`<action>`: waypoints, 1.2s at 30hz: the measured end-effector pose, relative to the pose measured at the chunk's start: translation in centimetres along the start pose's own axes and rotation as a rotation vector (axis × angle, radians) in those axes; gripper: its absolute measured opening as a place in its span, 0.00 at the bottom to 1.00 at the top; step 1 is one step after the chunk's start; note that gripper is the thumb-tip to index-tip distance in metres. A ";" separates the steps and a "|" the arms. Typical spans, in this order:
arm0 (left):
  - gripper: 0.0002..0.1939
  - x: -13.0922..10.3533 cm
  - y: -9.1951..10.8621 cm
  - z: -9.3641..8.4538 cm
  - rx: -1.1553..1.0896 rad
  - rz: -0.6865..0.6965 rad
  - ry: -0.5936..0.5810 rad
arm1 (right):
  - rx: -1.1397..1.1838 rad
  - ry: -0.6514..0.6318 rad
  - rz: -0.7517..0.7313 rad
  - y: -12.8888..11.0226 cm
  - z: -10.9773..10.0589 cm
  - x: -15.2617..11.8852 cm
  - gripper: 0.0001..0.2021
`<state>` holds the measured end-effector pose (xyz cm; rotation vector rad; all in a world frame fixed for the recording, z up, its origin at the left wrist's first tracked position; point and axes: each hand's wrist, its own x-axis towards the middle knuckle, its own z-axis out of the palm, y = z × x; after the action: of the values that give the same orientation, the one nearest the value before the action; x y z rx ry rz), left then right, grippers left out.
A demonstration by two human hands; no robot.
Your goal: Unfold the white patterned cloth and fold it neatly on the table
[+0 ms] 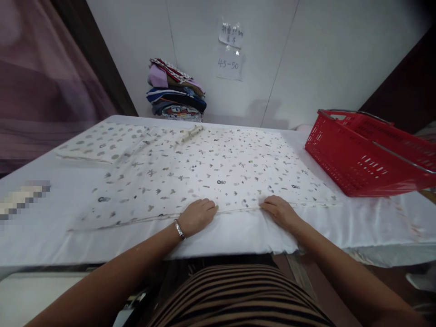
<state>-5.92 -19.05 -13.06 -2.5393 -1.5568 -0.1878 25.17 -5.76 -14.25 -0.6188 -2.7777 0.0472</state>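
Observation:
A white cloth (pixel 204 172) printed with small grey and brown motifs lies spread over the white-covered table. At its near edge, my left hand (pixel 198 215), with a silver bracelet at the wrist, has its fingers closed on the hem. Further right along that same edge, my right hand (pixel 281 212) also pinches the fabric; its fingertips are partly hidden. A small rolled or bunched strip of cloth (pixel 192 133) rests on the far part. Under or beside the left side lies a folded cloth (pixel 98 141) with larger grey spots.
A red plastic basket (pixel 361 163) with metal handles stands on the table at the right. Behind the table is a stack of folded fabrics (pixel 177 93) against the wall. Paper notes (pixel 230 66) hang there, one reading 45-50. The table cover (pixel 238 234) shows along the front.

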 end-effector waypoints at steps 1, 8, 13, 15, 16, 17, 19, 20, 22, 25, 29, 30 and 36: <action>0.11 0.0 -0.1 0.0 -0.011 0.002 0.002 | 0.007 -0.003 -0.001 0.0 0.0 0.0 0.12; 0.11 1.7 0.2 -0.1 -0.045 -0.044 -0.015 | 0.043 -0.034 0.044 -0.4 -0.3 0.2 0.13; 0.10 4.2 1.4 0.6 -0.003 -0.018 -0.014 | 0.041 -0.023 0.047 -1.0 -0.1 1.2 0.13; 0.09 4.6 1.8 0.8 0.009 -0.015 0.012 | 0.033 0.003 0.041 -1.1 0.2 1.3 0.13; 0.09 4.6 2.0 0.9 0.011 -0.017 0.027 | 0.034 0.023 0.047 -1.1 0.3 1.3 0.13; 0.09 4.5 2.2 1.0 0.012 -0.015 0.038 | 0.041 0.041 0.055 -1.2 0.4 1.2 0.13; 0.09 4.2 2.4 1.0 0.010 -0.007 0.040 | 0.056 0.049 0.063 -1.2 0.5 0.8 0.13; 0.08 4.0 2.5 1.0 0.005 0.001 0.031 | 0.061 0.039 0.057 -1.2 0.5 0.7 0.13; 0.08 3.8 2.7 1.0 -0.011 0.006 0.005 | 0.053 0.020 0.037 -1.2 0.6 0.5 0.13; 0.08 3.8 2.8 0.8 -0.038 -0.002 -0.034 | 0.031 0.022 0.009 -1.1 0.6 0.5 0.12; 0.09 4.1 2.8 0.2 -0.085 0.031 -0.033 | 0.047 0.061 -0.025 -1.3 0.3 0.6 0.11; 0.10 4.2 2.8 0.1 -0.092 0.031 -0.028 | 0.047 0.071 -0.027 -1.4 0.2 0.7 0.11; 0.12 4.7 2.6 0.9 -0.037 0.037 -0.019 | 0.044 0.092 -0.003 -1.2 -0.1 0.0 0.13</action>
<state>-1.46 -15.93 -13.28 -2.6035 -1.5260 -0.1907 24.73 -6.80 -14.06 -0.5911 -2.6816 0.0767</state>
